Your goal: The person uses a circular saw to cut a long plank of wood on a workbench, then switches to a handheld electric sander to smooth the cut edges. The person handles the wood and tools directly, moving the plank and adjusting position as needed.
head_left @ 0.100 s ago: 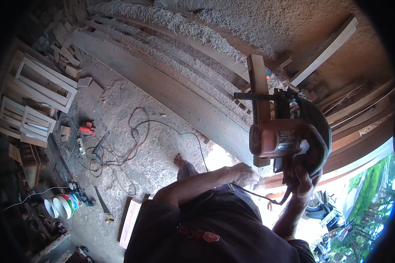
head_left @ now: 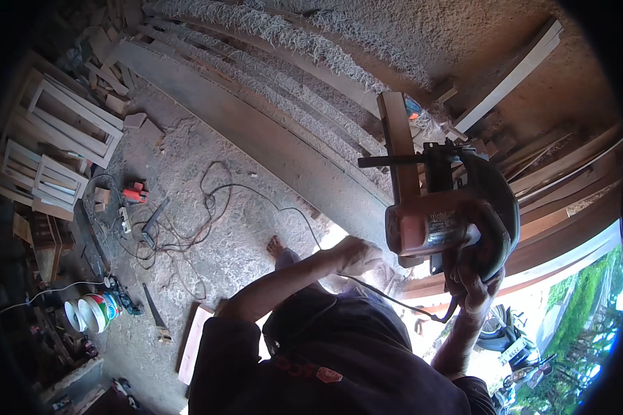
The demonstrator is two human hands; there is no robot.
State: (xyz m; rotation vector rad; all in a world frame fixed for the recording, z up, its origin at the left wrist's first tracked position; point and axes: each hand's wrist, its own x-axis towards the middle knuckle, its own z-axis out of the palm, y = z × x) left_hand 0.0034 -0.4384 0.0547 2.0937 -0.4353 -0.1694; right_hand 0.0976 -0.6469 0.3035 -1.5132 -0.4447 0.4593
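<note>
**A woodworking shop, open on one side**

We are in a carpentry workshop: curled shavings (head_left: 270, 29) lie in thick drifts, boards (head_left: 554, 235) are stacked at the right, a long plank (head_left: 256, 135) borders the dusty floor (head_left: 187, 155), and pale wooden frames (head_left: 83, 107) are gathered at the left. We also see a circular saw (head_left: 426, 227) and a handsaw (head_left: 155, 312). Bright greenery (head_left: 574, 311) shows outside.

"Where's that light from?"
"Outdoors, right of the right fingers (head_left: 472, 282): the greenery (head_left: 580, 311) glares, and below them it's bleached white."
"And left of the left fingers (head_left: 371, 257)?"
"Dimmer, with deep shadow around the buckets (head_left: 102, 312)."
"Those left fingers look soft."
"Yes, and boards (head_left: 561, 229) bend toward the blackened edges."
</note>
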